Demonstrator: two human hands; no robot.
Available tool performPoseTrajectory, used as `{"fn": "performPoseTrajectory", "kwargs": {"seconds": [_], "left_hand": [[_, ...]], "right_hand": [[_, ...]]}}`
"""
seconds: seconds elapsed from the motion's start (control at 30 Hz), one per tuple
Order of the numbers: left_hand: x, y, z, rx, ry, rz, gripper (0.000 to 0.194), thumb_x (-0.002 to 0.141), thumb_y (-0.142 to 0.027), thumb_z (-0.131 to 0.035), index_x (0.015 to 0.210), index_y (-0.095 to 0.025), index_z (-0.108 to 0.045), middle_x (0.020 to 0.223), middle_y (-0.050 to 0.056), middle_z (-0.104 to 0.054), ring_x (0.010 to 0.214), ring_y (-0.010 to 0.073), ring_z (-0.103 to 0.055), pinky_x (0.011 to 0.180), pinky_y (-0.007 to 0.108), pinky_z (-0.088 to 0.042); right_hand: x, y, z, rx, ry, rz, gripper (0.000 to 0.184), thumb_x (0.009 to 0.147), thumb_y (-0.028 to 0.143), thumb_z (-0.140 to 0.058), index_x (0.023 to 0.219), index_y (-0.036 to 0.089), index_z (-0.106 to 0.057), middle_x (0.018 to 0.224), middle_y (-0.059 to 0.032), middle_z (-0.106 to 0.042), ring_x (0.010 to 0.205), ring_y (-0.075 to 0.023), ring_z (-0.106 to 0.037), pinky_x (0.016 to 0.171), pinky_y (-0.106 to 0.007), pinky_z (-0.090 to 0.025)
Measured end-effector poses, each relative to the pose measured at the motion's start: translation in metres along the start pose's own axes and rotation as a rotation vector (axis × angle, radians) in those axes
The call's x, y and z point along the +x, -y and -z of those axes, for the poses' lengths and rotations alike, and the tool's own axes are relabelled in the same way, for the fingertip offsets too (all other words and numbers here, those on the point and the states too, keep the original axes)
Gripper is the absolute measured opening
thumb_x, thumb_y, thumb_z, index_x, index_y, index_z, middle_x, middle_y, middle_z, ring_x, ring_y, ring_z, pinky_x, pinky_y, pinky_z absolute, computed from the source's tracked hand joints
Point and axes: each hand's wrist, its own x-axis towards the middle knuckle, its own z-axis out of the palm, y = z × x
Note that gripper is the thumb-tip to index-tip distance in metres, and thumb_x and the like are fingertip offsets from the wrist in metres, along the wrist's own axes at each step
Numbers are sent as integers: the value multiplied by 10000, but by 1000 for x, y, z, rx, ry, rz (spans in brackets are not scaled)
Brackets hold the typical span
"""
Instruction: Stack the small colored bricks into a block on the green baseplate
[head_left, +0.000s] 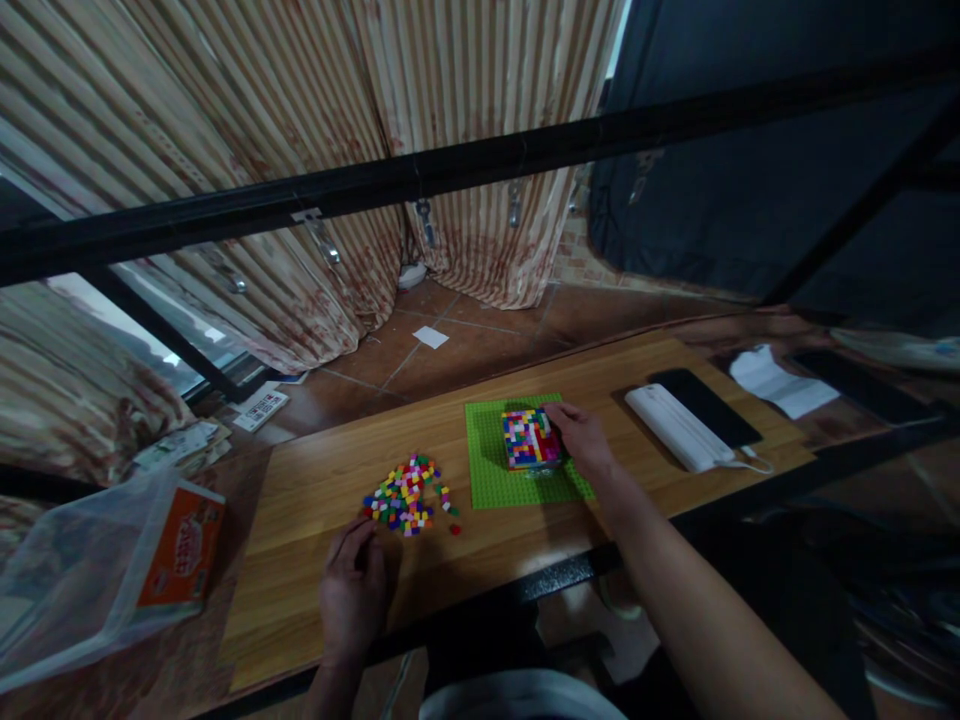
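Note:
A square structure of small multicoloured toy bricks (pixel 531 440) stands on a green studded baseplate (pixel 487 470). My right hand (pixel 583 440) reaches in from the right, its fingers pinched together at the structure's far right corner; whatever is between the fingertips is hidden. Loose toy bricks (pixel 409 495) in many colours lie in a heap left of the baseplate. Beside the heap's near left edge rests my left hand (pixel 352 580), fingers loosely bent and thumb apart, with nothing visible held. A lone red brick (pixel 455 529) lies near the heap's right side.
The wooden tabletop (pixel 300 560) carries a white power-bank-like device (pixel 679 428) with a cable and a black flat object (pixel 709 405) at right. A clear plastic bin (pixel 82 570) stands at left. A black metal bar (pixel 465 165) crosses beyond the table.

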Motion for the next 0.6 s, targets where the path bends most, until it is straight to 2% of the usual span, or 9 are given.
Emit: {"fn": "performPoseTrajectory", "kwargs": {"seconds": [0.27,0.43,0.6], "left_hand": [[0,0,-1,-1,-15,1,231,882,-339,-503,954,-198,-672,1053,95,-695,973,240,-668,914,403,-554],[0,3,-2,-13,-30,-17,212,869,-330,-522,933,-199,-675,1015,94,-703,942,239,-673,886,399,-562],[0,2,-2,-22,-41,-15,212,868,-311,-523,934,-189,-683,1019,98,-701,948,237,-672,896,392,-559]], "right_hand": [[4,-3,1,-67,-3,34,373,582,518,-747,746,183,-743,706,-2,-722,665,-148,-616,657,-273,-475],[-1,0,4,-59,21,44,431,614,569,-714,803,183,-749,741,-13,-732,706,-165,-637,654,-276,-485],[-11,-4,11,135,-109,-35,473,618,571,-721,879,176,-734,724,-17,-712,630,-157,-618,573,-272,-482]]}}
